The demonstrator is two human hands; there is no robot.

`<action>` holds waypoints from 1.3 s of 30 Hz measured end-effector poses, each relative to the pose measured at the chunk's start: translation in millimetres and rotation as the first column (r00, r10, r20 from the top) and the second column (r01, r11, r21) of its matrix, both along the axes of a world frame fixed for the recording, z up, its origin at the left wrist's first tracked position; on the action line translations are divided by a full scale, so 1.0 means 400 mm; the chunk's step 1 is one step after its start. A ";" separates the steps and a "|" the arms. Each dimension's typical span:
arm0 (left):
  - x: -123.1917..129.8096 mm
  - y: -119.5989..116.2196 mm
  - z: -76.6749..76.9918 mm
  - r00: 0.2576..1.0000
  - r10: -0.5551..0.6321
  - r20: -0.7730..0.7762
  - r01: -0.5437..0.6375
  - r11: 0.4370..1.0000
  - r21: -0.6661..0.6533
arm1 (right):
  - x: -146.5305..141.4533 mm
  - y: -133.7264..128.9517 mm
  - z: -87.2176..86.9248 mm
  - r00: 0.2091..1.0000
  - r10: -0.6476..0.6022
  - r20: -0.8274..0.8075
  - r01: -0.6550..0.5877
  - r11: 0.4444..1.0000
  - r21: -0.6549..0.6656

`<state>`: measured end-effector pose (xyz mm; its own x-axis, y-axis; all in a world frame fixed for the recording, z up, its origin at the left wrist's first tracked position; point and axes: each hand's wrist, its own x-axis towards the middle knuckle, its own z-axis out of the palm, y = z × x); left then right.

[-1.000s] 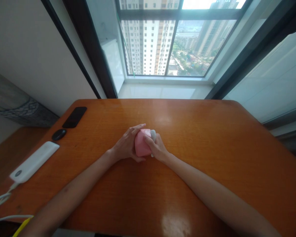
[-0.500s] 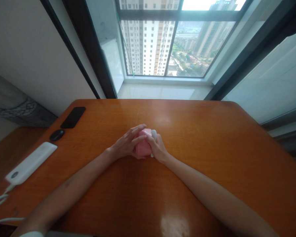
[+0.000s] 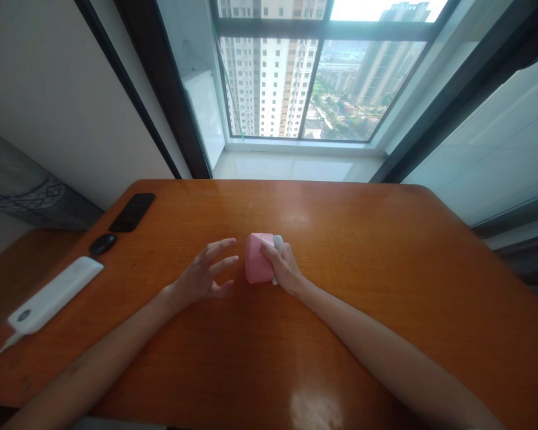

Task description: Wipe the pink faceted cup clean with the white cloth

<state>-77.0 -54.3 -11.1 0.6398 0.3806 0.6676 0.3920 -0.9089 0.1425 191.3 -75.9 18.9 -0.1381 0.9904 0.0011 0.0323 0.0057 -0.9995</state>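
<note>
Along the left side of a glossy orange wooden table (image 3: 385, 251), a white power bank (image 3: 56, 295) with a thin cable is lying slantwise, while a small black oval mouse (image 3: 103, 243) and a black smartphone (image 3: 131, 212) are sitting just beyond it, seemingly kept clear of the middle. Moving rightward, the person's left hand (image 3: 204, 276) is hovering open, fingers spread and touching nothing, just beside a pink faceted block (image 3: 257, 260) near the table's centre. A white rounded piece (image 3: 278, 243) is showing behind the block's right side, where the right hand (image 3: 287, 269) is gripping both, its fingers apparently pressing them together. Whether the block is touching the table cannot be told.
</note>
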 end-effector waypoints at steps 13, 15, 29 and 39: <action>0.168 0.105 0.016 0.975 -0.223 -0.005 0.222 0.973 -0.070 | 0.005 0.026 -0.012 0.993 -0.046 -0.107 0.049 0.998 0.029; 0.155 0.102 0.015 0.978 -0.207 -0.037 0.206 0.978 -0.028 | 0.005 0.027 -0.016 0.993 -0.040 -0.114 0.042 0.999 0.013; 0.154 0.102 0.019 0.980 -0.188 -0.067 0.189 0.982 0.012 | 0.007 0.038 -0.020 0.982 -0.040 -0.183 0.045 0.999 0.025; 0.148 0.080 0.022 0.991 -0.134 -0.006 0.132 0.982 -0.136 | 0.002 0.028 -0.032 0.992 -0.040 -0.117 0.044 0.999 0.026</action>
<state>-17.7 -22.5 -2.1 0.7000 0.3777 0.6060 0.2723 -0.9257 0.2625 192.2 -64.7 6.0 -0.0937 0.9947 0.0432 -0.0839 0.0353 -0.9959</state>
